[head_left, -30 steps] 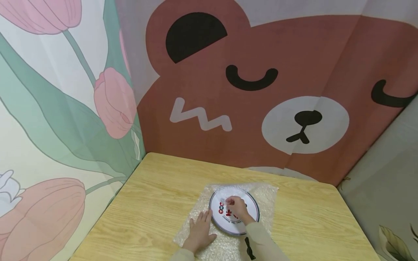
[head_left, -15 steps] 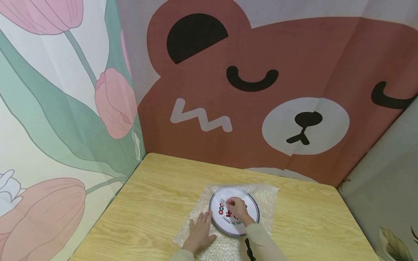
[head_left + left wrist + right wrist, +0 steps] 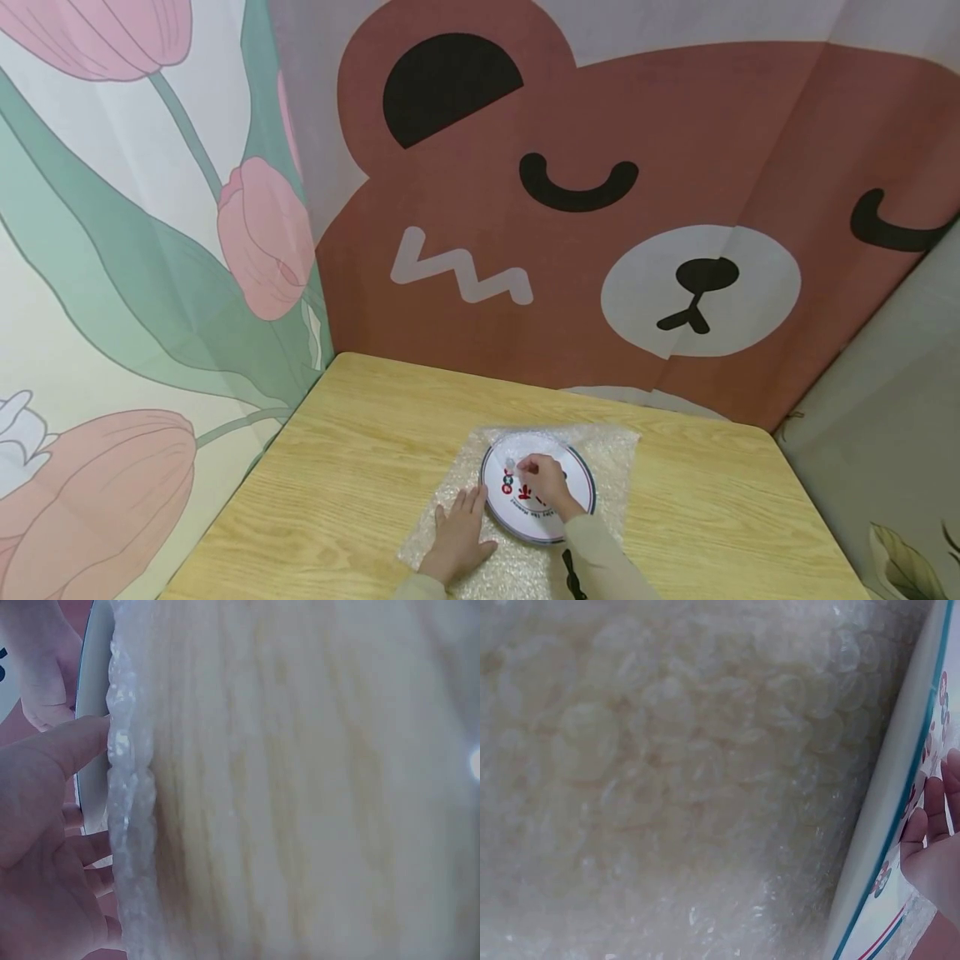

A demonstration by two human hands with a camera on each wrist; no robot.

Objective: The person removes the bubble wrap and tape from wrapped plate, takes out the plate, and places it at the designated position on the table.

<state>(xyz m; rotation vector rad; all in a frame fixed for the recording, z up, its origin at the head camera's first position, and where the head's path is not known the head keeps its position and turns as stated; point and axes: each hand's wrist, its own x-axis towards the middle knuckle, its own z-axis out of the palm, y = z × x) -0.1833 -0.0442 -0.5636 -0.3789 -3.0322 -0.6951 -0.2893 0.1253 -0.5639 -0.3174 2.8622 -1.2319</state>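
A round white plate (image 3: 517, 521) with a dark rim line and red and blue printing lies on a sheet of bubble wrap (image 3: 442, 521). My left hand (image 3: 459, 533) rests flat on the wrap, fingers straight, fingertips at the plate's left edge. In the left wrist view that hand (image 3: 45, 802) lies against the side of the wrap. Over the middle of the plate, my right hand (image 3: 547, 481) has curled fingers with the tips close together. A small pale, translucent patch sits by those fingertips; whether they pinch it cannot be made out. The right hand covers part of the print.
The wooden table (image 3: 360, 467) reaches back to a wall hanging (image 3: 465, 333) with a bear on it. Tulip fabric (image 3: 150, 333) hangs along the left, and a grey-green cloth (image 3: 877, 400) on the right. A dark strap (image 3: 573, 575) lies near the right sleeve.
Both hands and the plate stay almost in place. The right fingertips shift only very slightly over the plate, and the head view tilts a little.
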